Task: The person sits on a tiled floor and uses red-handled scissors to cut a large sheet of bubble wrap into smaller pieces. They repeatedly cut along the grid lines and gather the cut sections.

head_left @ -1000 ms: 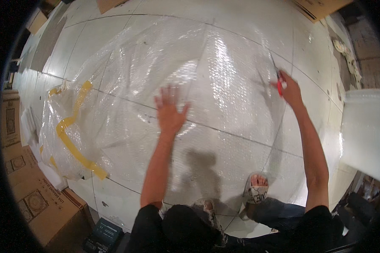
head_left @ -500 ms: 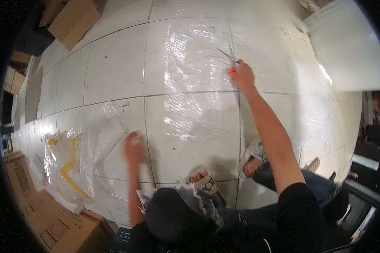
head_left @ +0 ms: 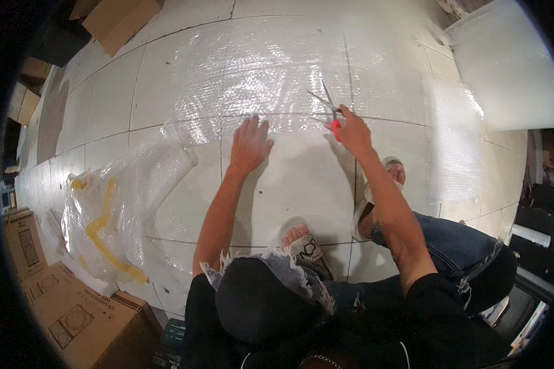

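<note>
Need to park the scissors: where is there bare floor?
Bare tile shows between the forearms, from the bubble-wrap sheet to the sandals; another patch lies left of the sheet, beyond the taped bundle. Crowded: lower left, where the bundle sits beside cardboard boxes.

L hand point(head_left: 250, 145) palm-dn, R hand point(head_left: 354, 131) curled.

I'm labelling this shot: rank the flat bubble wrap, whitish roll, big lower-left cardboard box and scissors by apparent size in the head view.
Flat bubble wrap
Whitish roll and cardboard box: too alike to rank
Scissors
</note>
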A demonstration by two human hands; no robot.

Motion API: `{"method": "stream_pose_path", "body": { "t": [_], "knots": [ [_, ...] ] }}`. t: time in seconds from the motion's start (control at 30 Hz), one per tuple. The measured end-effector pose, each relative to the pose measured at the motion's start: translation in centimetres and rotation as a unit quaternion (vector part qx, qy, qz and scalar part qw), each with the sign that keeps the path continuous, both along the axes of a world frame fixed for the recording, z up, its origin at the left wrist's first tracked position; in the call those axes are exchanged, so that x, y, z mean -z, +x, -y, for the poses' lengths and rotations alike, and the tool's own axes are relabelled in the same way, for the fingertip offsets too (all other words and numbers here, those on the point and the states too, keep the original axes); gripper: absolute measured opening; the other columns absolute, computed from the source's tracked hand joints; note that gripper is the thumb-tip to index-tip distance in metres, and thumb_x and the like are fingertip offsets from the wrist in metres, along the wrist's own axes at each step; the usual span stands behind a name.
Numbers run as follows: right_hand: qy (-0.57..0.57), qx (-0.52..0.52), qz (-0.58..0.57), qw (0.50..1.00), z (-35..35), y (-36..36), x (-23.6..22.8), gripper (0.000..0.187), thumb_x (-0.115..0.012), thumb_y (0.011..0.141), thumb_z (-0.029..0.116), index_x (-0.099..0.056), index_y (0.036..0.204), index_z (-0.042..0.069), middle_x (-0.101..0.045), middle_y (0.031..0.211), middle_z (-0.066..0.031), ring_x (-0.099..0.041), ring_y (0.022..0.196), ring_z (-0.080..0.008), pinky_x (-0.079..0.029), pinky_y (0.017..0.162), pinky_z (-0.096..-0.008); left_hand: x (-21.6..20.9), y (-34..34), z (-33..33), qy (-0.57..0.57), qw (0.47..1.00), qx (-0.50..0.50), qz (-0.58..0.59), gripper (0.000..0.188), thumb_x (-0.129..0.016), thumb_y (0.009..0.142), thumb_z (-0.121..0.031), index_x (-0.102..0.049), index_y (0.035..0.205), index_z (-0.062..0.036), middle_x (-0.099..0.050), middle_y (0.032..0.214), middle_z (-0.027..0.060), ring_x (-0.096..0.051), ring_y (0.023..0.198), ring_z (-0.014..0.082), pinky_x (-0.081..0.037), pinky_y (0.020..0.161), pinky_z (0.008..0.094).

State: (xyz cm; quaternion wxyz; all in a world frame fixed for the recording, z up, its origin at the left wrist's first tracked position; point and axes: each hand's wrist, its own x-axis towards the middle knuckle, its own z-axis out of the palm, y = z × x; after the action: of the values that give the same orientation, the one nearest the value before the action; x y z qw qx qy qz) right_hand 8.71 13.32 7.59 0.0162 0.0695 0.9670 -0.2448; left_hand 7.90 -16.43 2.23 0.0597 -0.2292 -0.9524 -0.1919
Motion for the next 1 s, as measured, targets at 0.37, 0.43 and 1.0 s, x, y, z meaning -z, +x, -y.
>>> {"method": "stream_pose_path", "body": {
  "t": [0.37, 0.43, 1.0],
  "knots": [
    [-0.568, 0.184, 0.234, 0.768, 10.6, 12.0, 0.7, 0.048, -0.067, 0.087, 0.043, -0.059, 0.109, 0.001, -0.06, 0.073, -0.0058, -0.062, 0.059, -0.0132, -0.046, 0.046, -0.0242, 0.3, 0.6, 0.2, 0.088, 0.987, 0.134, 0.014, 0.036, -0.067, 0.081, -0.016, -0.06, 0.117, -0.0146, -0.054, 0.128, 0.0084, -0.047, 0.123, 0.0295, -0.037, 0.102, 0.0417],
    [-0.572, 0.193, 0.26, 0.753, 12.2, 13.7, 0.9, 0.047, -0.066, 0.087, 0.044, -0.059, 0.107, 0.002, -0.058, 0.071, -0.0055, -0.061, 0.058, -0.0141, -0.046, 0.046, -0.0244, 0.8, 0.3, -0.5, 0.105, 0.987, 0.121, 0.01, 0.028, -0.068, 0.081, -0.018, -0.063, 0.109, -0.0145, -0.058, 0.118, 0.0062, -0.052, 0.113, 0.0277, -0.041, 0.094, 0.0403],
    [-0.569, 0.251, 0.188, 0.76, 15.6, 10.9, 4.3, 0.036, -0.068, 0.088, 0.038, -0.061, 0.097, 0.004, -0.052, 0.059, 0.0001, -0.055, 0.05, -0.0091, -0.04, 0.042, -0.022, 2.2, -0.4, 0.4, 0.088, 0.987, 0.137, -0.001, 0.008, -0.065, 0.085, -0.02, -0.063, 0.09, -0.0141, -0.061, 0.098, -0.0017, -0.056, 0.092, 0.021, -0.041, 0.076, 0.038]
  ]
}}
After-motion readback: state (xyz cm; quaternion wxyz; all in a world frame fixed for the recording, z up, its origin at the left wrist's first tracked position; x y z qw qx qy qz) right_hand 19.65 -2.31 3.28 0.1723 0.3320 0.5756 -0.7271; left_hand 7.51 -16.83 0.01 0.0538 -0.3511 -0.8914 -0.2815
